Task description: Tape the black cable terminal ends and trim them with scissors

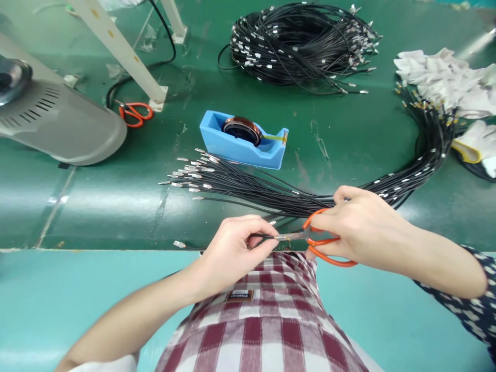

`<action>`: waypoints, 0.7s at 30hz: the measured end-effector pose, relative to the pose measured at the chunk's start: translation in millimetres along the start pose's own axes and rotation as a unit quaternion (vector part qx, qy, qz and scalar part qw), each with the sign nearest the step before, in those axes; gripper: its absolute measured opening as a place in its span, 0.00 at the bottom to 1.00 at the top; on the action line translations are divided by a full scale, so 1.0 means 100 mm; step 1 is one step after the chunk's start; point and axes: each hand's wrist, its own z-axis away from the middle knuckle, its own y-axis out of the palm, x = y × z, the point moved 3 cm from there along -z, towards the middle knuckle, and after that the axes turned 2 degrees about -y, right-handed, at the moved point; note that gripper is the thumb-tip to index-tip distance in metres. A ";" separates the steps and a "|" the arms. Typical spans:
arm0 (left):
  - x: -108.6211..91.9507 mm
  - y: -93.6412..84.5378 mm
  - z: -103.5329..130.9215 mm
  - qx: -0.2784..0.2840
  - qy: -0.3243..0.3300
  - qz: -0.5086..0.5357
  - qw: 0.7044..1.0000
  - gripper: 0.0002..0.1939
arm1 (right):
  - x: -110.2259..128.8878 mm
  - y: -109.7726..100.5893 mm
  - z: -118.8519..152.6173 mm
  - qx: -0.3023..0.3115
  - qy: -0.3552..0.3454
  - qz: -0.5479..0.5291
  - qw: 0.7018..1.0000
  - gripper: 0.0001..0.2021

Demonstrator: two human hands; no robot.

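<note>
Near the table's front edge, my left hand [242, 245] pinches a thin black cable close to its end. My right hand [358, 227] grips orange-handled scissors [329, 243], whose blades point left and meet the cable end at my left fingertips. Just behind both hands lies a bundle of black cables [263, 191] with silvery tips at the left. It runs under or behind my right hand and curves up to the right. A blue tape dispenser [242, 150] with a brown tape roll [242, 129] stands behind the bundle.
A large coil of black cables [302, 44] lies at the back. White gloves [449, 77] are at the back right, above a yellow-handled tool [467, 151]. At left are a grey machine [73, 121], a white metal post [127, 57] and second orange scissors [135, 113].
</note>
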 end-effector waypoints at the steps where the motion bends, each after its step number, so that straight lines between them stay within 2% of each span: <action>1: 0.00 0.00 0.00 0.000 0.005 0.000 1.000 0.06 | 0.00 0.00 0.00 -0.001 0.000 -0.008 1.000 0.10; 10: 0.02 0.02 0.03 -0.030 0.038 0.041 0.998 0.05 | -0.01 0.07 -0.02 0.029 -0.022 -0.038 0.999 0.13; 16: 0.01 -0.02 0.03 -0.025 0.032 0.034 0.999 0.05 | -0.06 0.11 -0.06 0.102 0.022 -0.138 0.985 0.14; 21: 0.00 -0.04 0.01 -0.016 0.016 0.034 0.999 0.05 | -0.06 0.00 -0.07 0.042 0.009 -0.133 0.990 0.15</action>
